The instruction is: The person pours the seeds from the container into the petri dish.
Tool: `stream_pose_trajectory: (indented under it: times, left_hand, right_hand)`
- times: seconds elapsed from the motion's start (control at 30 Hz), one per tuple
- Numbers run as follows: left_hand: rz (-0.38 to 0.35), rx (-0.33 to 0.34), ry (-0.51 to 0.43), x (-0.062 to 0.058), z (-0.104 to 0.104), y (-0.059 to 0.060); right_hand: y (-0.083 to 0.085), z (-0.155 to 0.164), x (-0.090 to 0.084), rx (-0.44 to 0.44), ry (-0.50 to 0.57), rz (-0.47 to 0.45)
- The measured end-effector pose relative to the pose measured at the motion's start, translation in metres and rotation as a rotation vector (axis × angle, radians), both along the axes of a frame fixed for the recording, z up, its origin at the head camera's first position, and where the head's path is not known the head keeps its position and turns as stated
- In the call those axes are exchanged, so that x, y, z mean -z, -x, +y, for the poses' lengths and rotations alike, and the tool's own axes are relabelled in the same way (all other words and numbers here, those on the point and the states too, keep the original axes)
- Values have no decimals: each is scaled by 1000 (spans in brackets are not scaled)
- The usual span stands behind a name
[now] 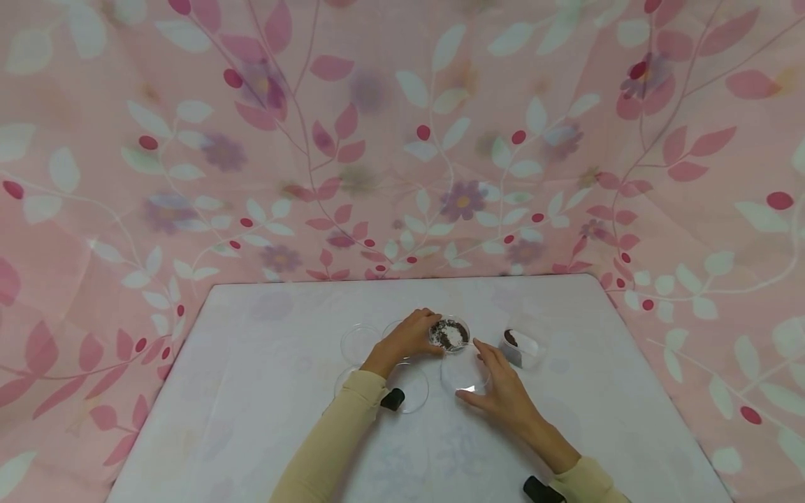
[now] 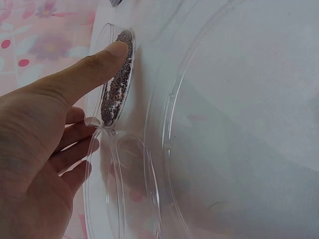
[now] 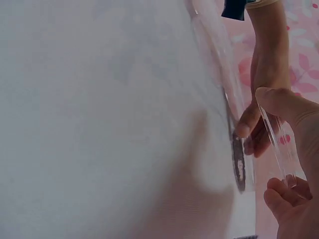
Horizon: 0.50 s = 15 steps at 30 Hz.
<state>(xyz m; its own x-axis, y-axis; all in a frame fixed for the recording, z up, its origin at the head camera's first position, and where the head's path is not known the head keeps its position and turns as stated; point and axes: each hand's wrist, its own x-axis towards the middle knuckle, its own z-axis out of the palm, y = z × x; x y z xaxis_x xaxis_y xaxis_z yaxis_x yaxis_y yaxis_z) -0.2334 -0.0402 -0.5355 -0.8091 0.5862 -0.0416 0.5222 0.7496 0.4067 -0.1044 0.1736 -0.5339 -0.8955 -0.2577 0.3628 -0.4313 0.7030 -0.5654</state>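
My left hand (image 1: pixel 405 339) grips the left side of a clear round petri dish (image 1: pixel 450 334) near the middle of the table. Dark, soil-like crumbs and white bits cover its bottom. In the left wrist view the thumb lies along the rim of this dish (image 2: pixel 119 82), with the other fingers curled behind it. Between thumb and fingers, my right hand (image 1: pixel 506 395) pinches a clear round lid (image 1: pixel 464 370) just in front of the dish. Edge-on in the right wrist view, the lid (image 3: pixel 276 139) appears tilted and apart from the dish.
Several clear round dishes (image 1: pixel 428 388) lie on the white-covered table (image 1: pixel 251 419) around the left forearm. A small clear container (image 1: pixel 531 353) holding dark soil stands right of the hands. Pink floral cloth (image 1: pixel 377 140) hangs behind the table.
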Motion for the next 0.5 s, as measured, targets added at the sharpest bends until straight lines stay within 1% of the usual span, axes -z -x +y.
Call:
stream_pose_trajectory:
  times: [0.17, 0.37, 0.5]
  left_hand:
    - [-14, -5, -6, -1, 0, 0]
    - [-17, -4, -24, -3, 0, -1]
    - [-24, -11, -29, -1, 0, -2]
  right_hand:
    - [11, 4, -14, 22, 1, 26]
    - [32, 14, -31, 63, -7, 93]
    - [46, 22, -37, 89, -30, 132]
